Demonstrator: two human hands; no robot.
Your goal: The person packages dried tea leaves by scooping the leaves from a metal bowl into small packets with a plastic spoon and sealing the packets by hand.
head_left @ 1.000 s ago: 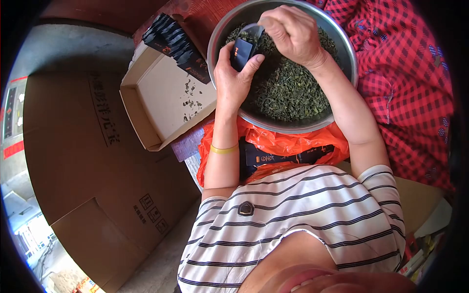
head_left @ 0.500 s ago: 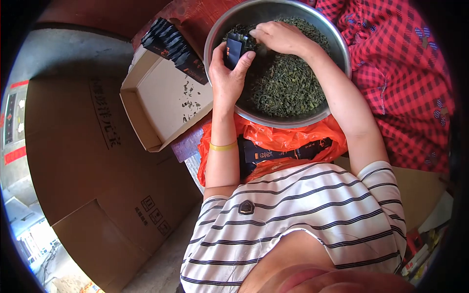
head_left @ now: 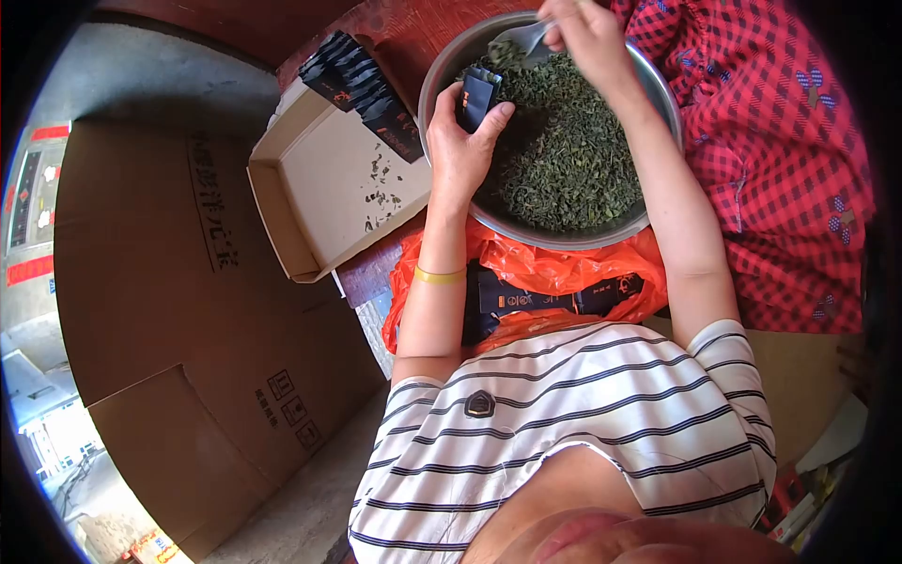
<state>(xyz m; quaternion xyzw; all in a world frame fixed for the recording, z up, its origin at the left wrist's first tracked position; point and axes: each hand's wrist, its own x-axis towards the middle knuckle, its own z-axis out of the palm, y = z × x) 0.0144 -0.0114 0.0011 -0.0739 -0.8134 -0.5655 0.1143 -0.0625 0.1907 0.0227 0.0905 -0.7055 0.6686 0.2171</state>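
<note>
My left hand [head_left: 460, 150] grips a small black tea packet [head_left: 477, 99], its open top facing up, at the left side of a large metal basin [head_left: 575, 242]. Loose dried tea leaves [head_left: 583, 160] fill much of the basin. Above its far rim, my right hand [head_left: 584, 38] pinches the handle of a spoon [head_left: 532, 41]. The spoon's bowl carries a heap of tea leaves and is just above and to the right of the packet, apart from it.
A shallow cardboard tray [head_left: 319, 197] with scattered leaf bits is left of the basin. Stacked black packets [head_left: 362, 89] lie across its far corner. An orange plastic bag [head_left: 526, 254] holds more black packets nearer me. A large carton [head_left: 188, 310] stands left; red checked cloth [head_left: 761, 141] lies right.
My right hand has risen from the leaves by the packet, away toward the far rim, and a loaded spoon now shows in it. My left hand still holds the packet.
</note>
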